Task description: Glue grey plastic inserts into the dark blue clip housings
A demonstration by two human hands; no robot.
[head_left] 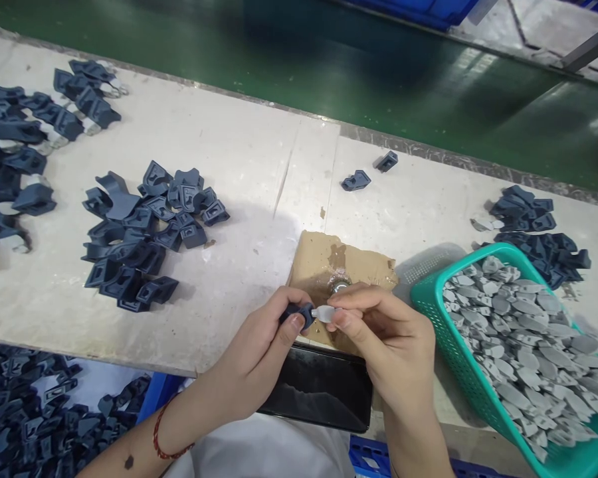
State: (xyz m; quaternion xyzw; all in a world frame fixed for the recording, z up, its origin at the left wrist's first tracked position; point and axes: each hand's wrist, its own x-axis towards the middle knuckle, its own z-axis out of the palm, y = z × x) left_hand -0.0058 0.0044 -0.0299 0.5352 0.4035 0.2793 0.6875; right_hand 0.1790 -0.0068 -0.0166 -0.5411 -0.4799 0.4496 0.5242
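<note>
Braided red bracelet nearest my camera, seven o'clock. Toward six o'clock, I see left hand pinching angular dark-blue piece, right hand pinching smooth grey oval tab against it.

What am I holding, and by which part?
Your left hand pinches a dark part, your right hand a grey piece, each by its outer end.

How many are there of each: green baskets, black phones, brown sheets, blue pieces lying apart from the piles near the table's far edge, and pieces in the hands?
Green basket: 1
Black phone: 1
Brown sheet: 1
Loose blue pieces: 2
Held blue piece, left hand: 1
Held grey piece, right hand: 1
Total: 7
</note>
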